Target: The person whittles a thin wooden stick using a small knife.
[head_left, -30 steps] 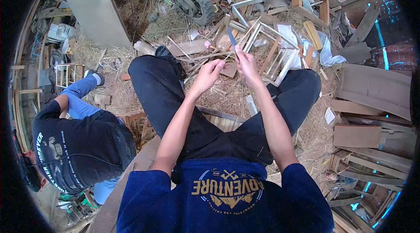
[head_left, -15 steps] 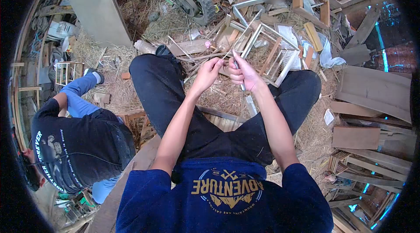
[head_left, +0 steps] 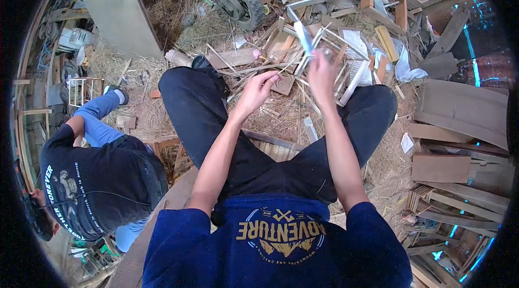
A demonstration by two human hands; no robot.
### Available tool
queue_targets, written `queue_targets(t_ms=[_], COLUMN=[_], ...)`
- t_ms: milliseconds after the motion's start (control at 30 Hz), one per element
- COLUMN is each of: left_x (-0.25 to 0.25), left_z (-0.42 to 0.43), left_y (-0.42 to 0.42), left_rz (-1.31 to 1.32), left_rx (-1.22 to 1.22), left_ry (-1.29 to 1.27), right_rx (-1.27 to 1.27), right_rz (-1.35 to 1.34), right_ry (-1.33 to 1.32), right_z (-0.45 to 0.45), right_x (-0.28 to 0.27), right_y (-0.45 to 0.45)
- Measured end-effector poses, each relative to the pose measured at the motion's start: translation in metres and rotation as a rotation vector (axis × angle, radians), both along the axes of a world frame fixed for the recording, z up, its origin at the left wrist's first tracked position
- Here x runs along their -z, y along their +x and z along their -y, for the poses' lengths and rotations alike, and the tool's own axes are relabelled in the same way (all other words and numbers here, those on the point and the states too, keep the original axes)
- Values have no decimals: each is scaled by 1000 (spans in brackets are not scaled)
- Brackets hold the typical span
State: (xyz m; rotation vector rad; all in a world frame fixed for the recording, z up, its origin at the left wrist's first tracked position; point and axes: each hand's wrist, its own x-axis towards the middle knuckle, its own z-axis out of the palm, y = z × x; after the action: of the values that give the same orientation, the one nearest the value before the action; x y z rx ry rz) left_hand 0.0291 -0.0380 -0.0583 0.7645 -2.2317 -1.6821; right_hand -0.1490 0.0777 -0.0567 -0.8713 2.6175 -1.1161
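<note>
My left hand (head_left: 258, 91) is closed in a pinch on a thin wooden stick (head_left: 285, 67), which points up and to the right from the fingertips. My right hand (head_left: 321, 79), smeared by motion, is wrapped round a knife. The pale blade of the knife (head_left: 304, 38) extends above the fist, tilted up and left, apart from the stick. Beyond the right hand lies a small slatted wooden cage (head_left: 354, 74). A small square wood block (head_left: 282, 85) sits on the ground between the two hands.
A co-worker in a black shirt (head_left: 102, 180) sits at the left, near another small cage (head_left: 85, 91). A wheel (head_left: 246, 2) and a large board (head_left: 116, 9) lie ahead. Boards (head_left: 440, 169) are stacked at right. Straw and wood scraps (head_left: 232, 59) cover the ground.
My right hand has moved right and slightly forward, away from my left hand, bringing the knife blade into plain view. The left hand keeps its pinch on the stick, almost in place.
</note>
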Motion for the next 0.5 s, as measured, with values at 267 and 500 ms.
queue_targets(t_ms=[267,500], left_x=[1,4], left_z=[0,-3], left_y=[7,11], left_rz=[54,-30], left_rx=[-24,-59], left_ry=[-130,-184], right_rx=[-33,-41], right_rz=[-166,-168], right_ry=[20,68], right_z=[9,3], right_x=[0,13], right_y=[17,17])
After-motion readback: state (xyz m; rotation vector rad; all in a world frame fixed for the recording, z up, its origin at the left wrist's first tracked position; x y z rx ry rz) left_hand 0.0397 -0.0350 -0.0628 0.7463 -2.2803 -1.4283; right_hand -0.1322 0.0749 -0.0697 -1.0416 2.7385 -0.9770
